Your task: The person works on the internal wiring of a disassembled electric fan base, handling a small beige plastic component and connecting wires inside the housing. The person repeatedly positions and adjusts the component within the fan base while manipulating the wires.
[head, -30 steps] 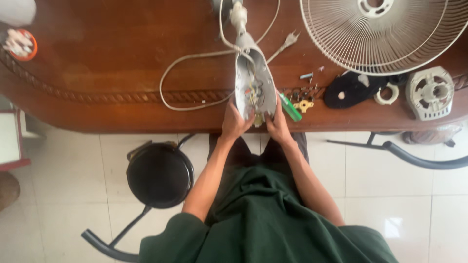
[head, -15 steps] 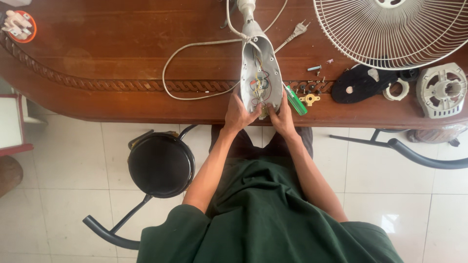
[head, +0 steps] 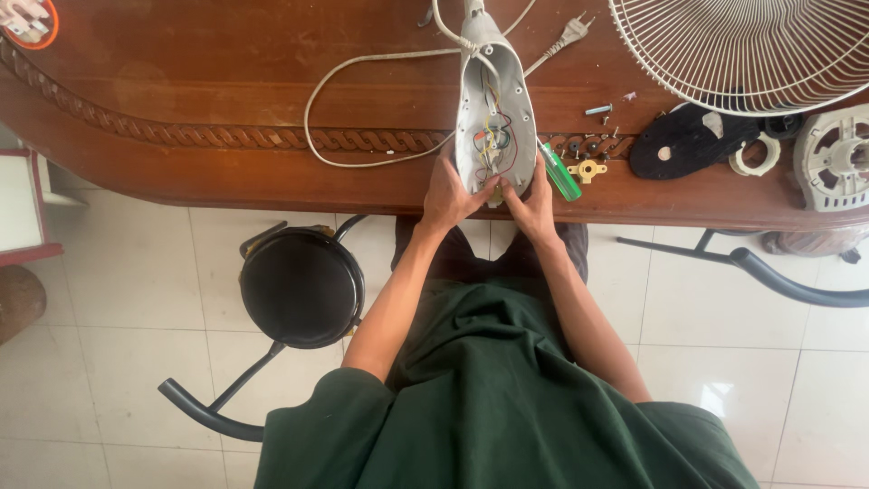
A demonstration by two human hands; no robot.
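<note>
My left hand and my right hand are both closed around the near end of the opened grey housing, one on each side, thumbs pressed in at its lower edge. The housing lies at the front edge of the wooden table, its open side up, so I can see coloured wires bunched in the middle of it. I think my fingertips are on a small part at the very bottom, but it is too small to make out. A white cord loops away to the left from the top of the housing and ends in a plug on the far side. Just beside my right hand lies a green-handled screwdriver, with a small yellow piece and a few loose screws near it. Further right sit a black cover, a white ring, a grey motor part and the wire fan guard. A black stool stands on the tiled floor by my left arm
</note>
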